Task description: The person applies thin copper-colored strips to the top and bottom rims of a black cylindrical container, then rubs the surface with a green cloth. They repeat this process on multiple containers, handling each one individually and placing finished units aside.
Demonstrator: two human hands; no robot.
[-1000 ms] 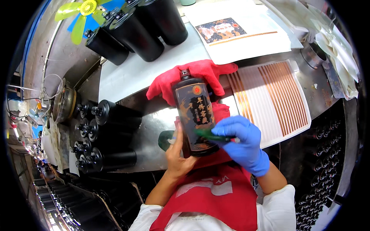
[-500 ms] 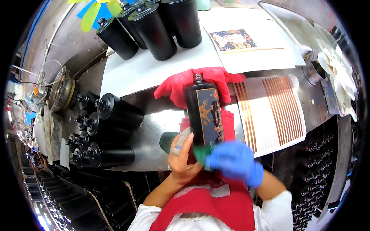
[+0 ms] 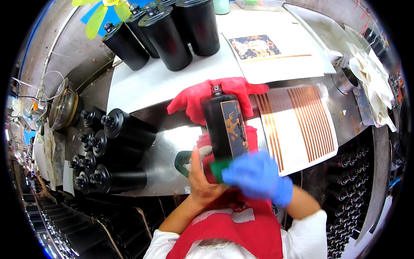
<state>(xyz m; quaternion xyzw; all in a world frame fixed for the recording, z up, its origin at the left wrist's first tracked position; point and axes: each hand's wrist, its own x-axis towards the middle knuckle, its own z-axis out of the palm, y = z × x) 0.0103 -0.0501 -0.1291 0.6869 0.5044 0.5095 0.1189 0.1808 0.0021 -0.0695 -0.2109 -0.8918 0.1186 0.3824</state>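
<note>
A black bottle [image 3: 214,125] lies over red cloth, its neck pointing away from me. Along its side runs a dark decal [image 3: 236,127] with copper-coloured figures and edging. My left hand [image 3: 202,183], bare with a whitish cover on one finger, grips the bottle's near end from the left. In a blue glove, my right hand [image 3: 254,175] is closed on a green flat scraper [image 3: 220,169] at the bottle's near end; motion blurs both. Red cloth [image 3: 194,103] is bunched under the neck. Beside my left hand, a dark green piece [image 3: 181,163] rests on the metal table.
Black bottles [image 3: 129,127] lie grouped on the left, and others [image 3: 166,41] stand at the back near a yellow-bladed fan [image 3: 97,19]. To the right is a sheet of copper strips [image 3: 310,125]; behind it, a printed decal sheet [image 3: 255,46]. Racked bottles [image 3: 347,194] fill the lower right.
My gloved hand and the green scraper have shifted slightly left across the bottle's near end. The left hand stays at the bottle. The whole view has shifted a little.
</note>
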